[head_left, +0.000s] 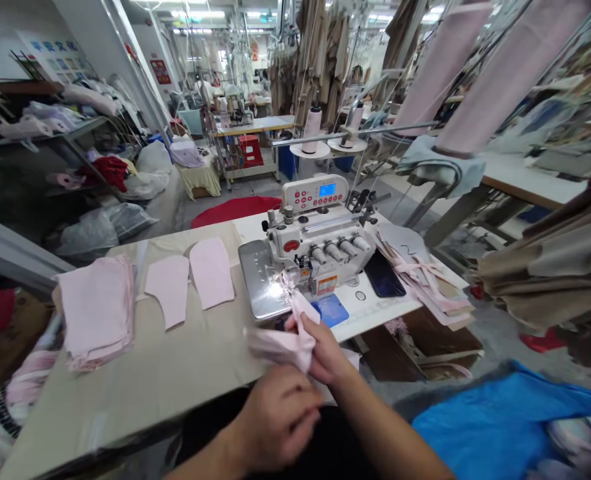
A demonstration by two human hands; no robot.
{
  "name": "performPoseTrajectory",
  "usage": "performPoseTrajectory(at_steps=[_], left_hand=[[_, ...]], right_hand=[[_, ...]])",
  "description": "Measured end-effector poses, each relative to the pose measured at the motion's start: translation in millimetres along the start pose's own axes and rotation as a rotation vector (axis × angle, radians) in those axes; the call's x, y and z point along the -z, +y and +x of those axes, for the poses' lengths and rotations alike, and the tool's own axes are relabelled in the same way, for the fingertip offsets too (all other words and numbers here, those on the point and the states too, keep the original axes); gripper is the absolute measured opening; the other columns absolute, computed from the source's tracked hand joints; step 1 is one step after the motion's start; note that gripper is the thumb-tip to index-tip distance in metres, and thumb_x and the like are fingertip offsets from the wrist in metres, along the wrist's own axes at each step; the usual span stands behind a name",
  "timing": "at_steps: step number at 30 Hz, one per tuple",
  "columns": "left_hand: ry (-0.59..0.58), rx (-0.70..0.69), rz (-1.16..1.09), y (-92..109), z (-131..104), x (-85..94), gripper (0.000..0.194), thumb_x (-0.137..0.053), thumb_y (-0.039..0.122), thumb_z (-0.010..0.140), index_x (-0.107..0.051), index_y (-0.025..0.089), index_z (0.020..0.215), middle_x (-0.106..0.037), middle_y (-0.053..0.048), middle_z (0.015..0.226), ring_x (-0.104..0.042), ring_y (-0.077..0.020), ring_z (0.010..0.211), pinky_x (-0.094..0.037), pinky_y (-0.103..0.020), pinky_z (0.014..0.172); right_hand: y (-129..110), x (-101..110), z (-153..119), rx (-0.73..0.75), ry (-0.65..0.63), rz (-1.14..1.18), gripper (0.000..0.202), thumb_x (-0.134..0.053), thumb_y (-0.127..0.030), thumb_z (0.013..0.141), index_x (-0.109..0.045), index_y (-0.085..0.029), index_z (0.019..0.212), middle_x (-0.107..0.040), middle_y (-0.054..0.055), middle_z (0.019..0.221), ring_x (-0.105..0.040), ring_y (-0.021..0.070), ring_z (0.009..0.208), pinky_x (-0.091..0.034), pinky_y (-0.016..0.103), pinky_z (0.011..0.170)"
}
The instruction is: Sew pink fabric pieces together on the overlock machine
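Observation:
My right hand (325,350) is closed on a pale pink fabric piece (295,347), just in front of the sewing machine. The fabric's upper end reaches up to the lit needle area, and its left part is blurred. Nearer to me, my left hand (280,417) is below the fabric, its fingers bent and smeared by motion; whether it grips anything does not show. The white overlock sewing machine (320,247) has a control panel with a blue screen and a metal plate (262,283) at its left.
Two cut pink pieces (211,273) lie flat on the table (175,387), left of the machine. A stack of pink fabric (95,310) sits at the far left. To the right are a dark phone (386,273), a blue pad (331,311) and bundled cut pieces (425,273).

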State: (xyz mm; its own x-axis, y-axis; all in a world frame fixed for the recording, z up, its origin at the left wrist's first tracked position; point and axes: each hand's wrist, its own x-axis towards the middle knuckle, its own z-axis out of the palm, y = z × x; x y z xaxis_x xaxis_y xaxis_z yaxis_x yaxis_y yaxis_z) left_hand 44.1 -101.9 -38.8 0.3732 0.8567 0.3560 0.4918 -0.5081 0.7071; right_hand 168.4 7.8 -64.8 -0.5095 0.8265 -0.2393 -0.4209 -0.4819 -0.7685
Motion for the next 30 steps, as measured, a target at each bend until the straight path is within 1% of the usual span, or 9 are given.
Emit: performPoseTrajectory(at_steps=[3, 5, 7, 9, 12, 16, 22, 28, 30], left_hand=[[-0.238, 0.238, -0.343, -5.6, -15.4, -40.1, 0.021, -0.065, 0.023, 0.087, -0.077, 0.026, 0.103, -0.074, -0.010, 0.090, -0.066, -0.0230, 0.082, -0.052, -0.038, 0.076], [-0.190, 0.597, -0.657, -16.9, -19.9, -61.2, 0.017, -0.074, 0.023, 0.080, -0.077, 0.023, 0.097, -0.072, -0.008, 0.087, -0.066, -0.0205, 0.078, -0.051, -0.035, 0.072], [-0.085, 0.887, -1.066, -28.3, -21.0, -75.8, 0.033, -0.082, 0.025, 0.073, -0.073, 0.024, 0.105, -0.071, -0.006, 0.094, -0.067, -0.0183, 0.077, -0.050, -0.031, 0.068], [0.017, 0.969, -1.439, -36.9, -20.7, -83.8, 0.047, -0.084, 0.028, 0.073, -0.068, 0.026, 0.117, -0.069, -0.008, 0.112, -0.069, -0.0196, 0.089, -0.052, -0.032, 0.073], [0.130, 0.845, -1.660, -45.4, -23.7, -88.5, 0.047, -0.083, 0.026, 0.076, -0.068, 0.022, 0.120, -0.069, -0.011, 0.123, -0.067, -0.0248, 0.110, -0.051, -0.038, 0.094], [0.226, 0.832, -1.656, -55.4, -40.4, -91.6, 0.045, -0.085, 0.025, 0.073, -0.070, 0.019, 0.116, -0.073, -0.012, 0.117, -0.068, -0.0294, 0.111, -0.050, -0.043, 0.101], [0.006, 1.070, -1.406, -65.5, -61.0, -93.6, 0.058, -0.091, 0.023, 0.064, -0.070, 0.011, 0.116, -0.076, -0.016, 0.109, -0.072, -0.0293, 0.100, -0.054, -0.042, 0.096], [-0.004, 1.014, -0.516, -94.1, -49.8, -107.2, 0.049, -0.073, 0.025, 0.079, -0.066, 0.014, 0.126, -0.073, -0.013, 0.119, -0.069, -0.0280, 0.110, -0.051, -0.042, 0.101], [-0.019, 1.023, -0.400, -101.1, -49.6, -112.6, 0.049, -0.069, 0.020, 0.079, -0.065, 0.014, 0.128, -0.073, -0.014, 0.121, -0.067, -0.0292, 0.113, -0.048, -0.044, 0.104]], right_hand=[[-10.1, 6.2, -4.3, -0.061, 0.063, 0.171, 0.040, -0.079, -0.057, 0.072, -0.059, -0.022, 0.072, -0.059, -0.002, 0.064, -0.054, 0.0158, 0.055, -0.046, 0.028, 0.057], [-15.8, 9.3, -4.4, -0.078, 0.113, 0.216, 0.036, -0.080, -0.053, 0.071, -0.060, -0.022, 0.075, -0.062, -0.001, 0.065, -0.058, 0.0170, 0.056, -0.049, 0.029, 0.059], [-18.9, 9.8, -5.4, -0.108, 0.140, 0.250, 0.034, -0.082, -0.047, 0.068, -0.063, -0.022, 0.080, -0.066, 0.000, 0.068, -0.063, 0.0185, 0.060, -0.052, 0.031, 0.063], [-19.1, 9.3, -10.3, -0.132, 0.146, 0.269, 0.033, -0.085, -0.042, 0.066, -0.066, -0.021, 0.084, -0.070, 0.001, 0.071, -0.066, 0.0200, 0.062, -0.054, 0.034, 0.066], [-15.5, 17.5, -27.6, -0.058, 0.132, 0.236, 0.033, -0.087, -0.034, 0.064, -0.068, -0.022, 0.089, -0.075, 0.003, 0.083, -0.071, 0.0240, 0.075, -0.057, 0.038, 0.075], [-7.0, 66.9, -58.7, -0.013, 0.138, 0.118, 0.037, -0.086, -0.034, 0.066, -0.069, -0.023, 0.098, -0.076, 0.009, 0.103, -0.073, 0.0287, 0.089, -0.058, 0.040, 0.077], [12.4, 176.9, -91.3, -0.248, 0.229, -0.132, 0.036, -0.089, -0.032, 0.066, -0.070, -0.017, 0.093, -0.076, 0.008, 0.085, -0.071, 0.0225, 0.072, -0.056, 0.034, 0.072], [39.8, 232.0, -73.7, -0.158, 0.428, -0.445, 0.048, -0.086, -0.053, 0.061, -0.067, -0.016, 0.084, -0.071, 0.004, 0.074, -0.063, 0.0185, 0.062, -0.049, 0.029, 0.060], [50.9, 240.8, -61.5, -0.107, 0.490, -0.493, 0.050, -0.082, -0.060, 0.063, -0.067, -0.016, 0.082, -0.068, 0.002, 0.069, -0.058, 0.0159, 0.059, -0.044, 0.026, 0.055]])
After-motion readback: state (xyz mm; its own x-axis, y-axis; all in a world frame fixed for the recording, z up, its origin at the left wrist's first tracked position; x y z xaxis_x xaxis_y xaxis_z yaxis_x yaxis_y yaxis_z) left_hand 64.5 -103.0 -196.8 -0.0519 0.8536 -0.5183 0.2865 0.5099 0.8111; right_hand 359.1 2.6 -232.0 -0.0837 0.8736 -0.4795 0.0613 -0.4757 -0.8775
